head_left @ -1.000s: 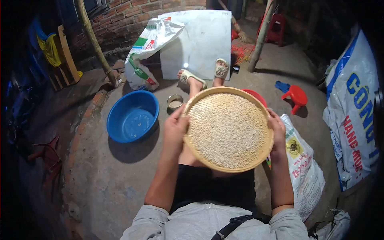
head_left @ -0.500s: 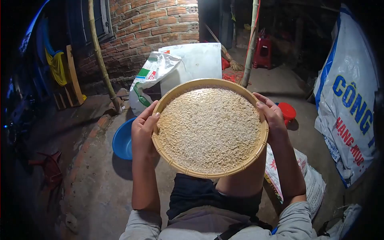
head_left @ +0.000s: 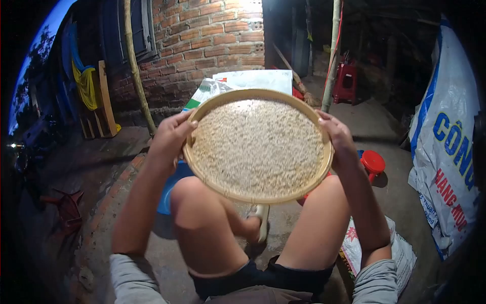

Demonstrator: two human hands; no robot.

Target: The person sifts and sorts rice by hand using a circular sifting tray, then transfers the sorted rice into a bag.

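A round woven winnowing basket (head_left: 258,195) is held up above my knees, with pale grains (head_left: 258,147) that look like rice spread across it. My left hand (head_left: 173,138) grips the left rim, thumb over the edge and fingers underneath. On the opposite rim my right hand (head_left: 338,138) is closed in the same way. Below the basket, partly hidden by my left knee, is a blue basin (head_left: 169,195).
A red stool (head_left: 373,163) stands to the right, and a printed sack (head_left: 402,253) lies beside my right leg. Farther back are a white sheet (head_left: 263,77), a bamboo pole (head_left: 331,61) and another red stool (head_left: 346,83). A large printed tarp (head_left: 445,147) hangs at right.
The basket has risen and tilted, so it looks flatter, and the grains have shifted within it. My knees and one foot now show beneath it. The head view has tipped slightly upward.
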